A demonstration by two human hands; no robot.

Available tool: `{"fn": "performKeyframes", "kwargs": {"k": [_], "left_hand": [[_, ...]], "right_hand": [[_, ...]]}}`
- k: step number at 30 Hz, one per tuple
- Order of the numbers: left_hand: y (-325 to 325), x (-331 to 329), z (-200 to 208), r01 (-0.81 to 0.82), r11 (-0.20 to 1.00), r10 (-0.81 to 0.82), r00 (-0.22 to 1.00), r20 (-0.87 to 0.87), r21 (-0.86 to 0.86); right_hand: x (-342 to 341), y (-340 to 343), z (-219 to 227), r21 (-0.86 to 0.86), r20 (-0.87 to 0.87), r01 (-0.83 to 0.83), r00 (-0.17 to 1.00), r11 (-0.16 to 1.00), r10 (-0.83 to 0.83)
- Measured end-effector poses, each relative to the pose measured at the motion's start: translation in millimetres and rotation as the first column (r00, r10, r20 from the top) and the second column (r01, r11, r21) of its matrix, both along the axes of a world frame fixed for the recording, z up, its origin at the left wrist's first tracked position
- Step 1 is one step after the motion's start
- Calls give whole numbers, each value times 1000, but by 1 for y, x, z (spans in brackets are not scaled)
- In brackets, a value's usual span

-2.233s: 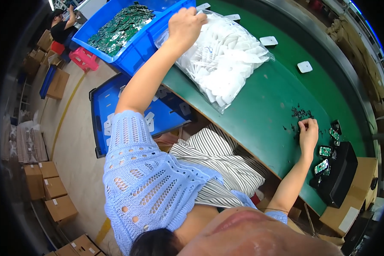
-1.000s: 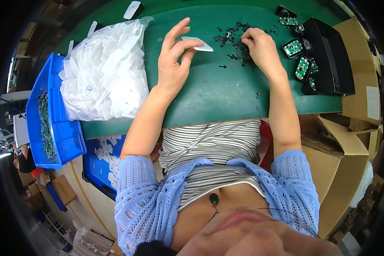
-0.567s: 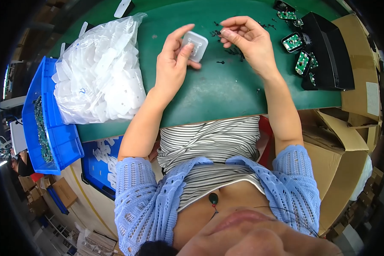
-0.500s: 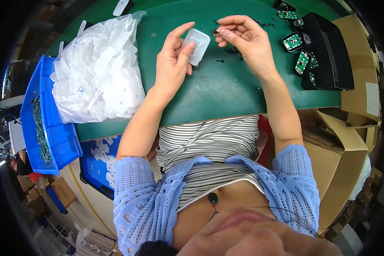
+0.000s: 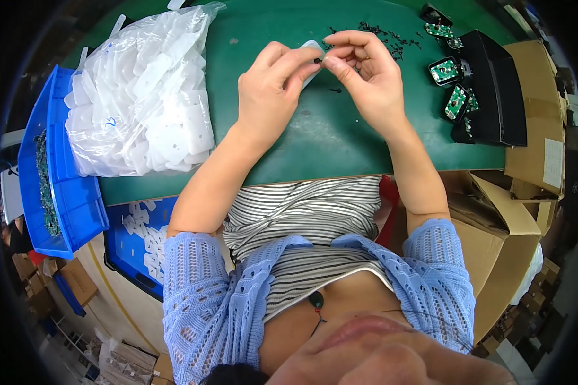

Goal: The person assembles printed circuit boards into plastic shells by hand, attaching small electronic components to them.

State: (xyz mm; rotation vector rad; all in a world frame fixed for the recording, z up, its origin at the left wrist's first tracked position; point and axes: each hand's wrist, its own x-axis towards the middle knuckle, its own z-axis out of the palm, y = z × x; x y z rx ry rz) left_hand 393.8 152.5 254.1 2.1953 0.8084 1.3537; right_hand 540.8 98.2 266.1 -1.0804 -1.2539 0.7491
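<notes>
Head-worn fisheye, looking steeply down, close over green table

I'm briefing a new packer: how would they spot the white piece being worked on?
Start at the green table. Above its middle, both hands meet; the left hand pinches a small white plastic piece. Unlike the similar white pieces in the clear bag at left, it is single and held.

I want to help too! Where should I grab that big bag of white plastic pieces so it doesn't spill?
Probably best at the plastic bag's gathered open end at the far side, near the top of the green table. The bag lies slumped on its side, loose and full, so grip the bunched neck from above; lifting from the belly would likely tip pieces out.
</notes>
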Motion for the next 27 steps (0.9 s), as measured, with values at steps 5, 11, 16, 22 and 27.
{"fn": "performKeyframes", "kwargs": {"k": [5, 11, 16, 22, 27], "left_hand": [[0, -1, -1, 31, 999, -31, 999, -14, 23], [-1, -8, 13, 281, 636, -162, 959, 232, -718], [-4, -7, 18, 594, 258, -243, 804, 543, -762], [-3, -10, 16, 649, 185, -229, 759, 609, -738], [6, -12, 4, 541, 319, -79, 833, 547, -778]], "right_hand": [[2, 2, -2, -79, -150, -45, 988, 996, 33], [4, 3, 1, 85, 322, 76, 942, 993, -99], [7, 4, -2, 192, 358, 156, 908, 969, -217], [13, 6, -8, 81, 300, 219, 925, 972, -233], [12, 4, -5, 65, 331, 205, 919, 977, -215]]}}
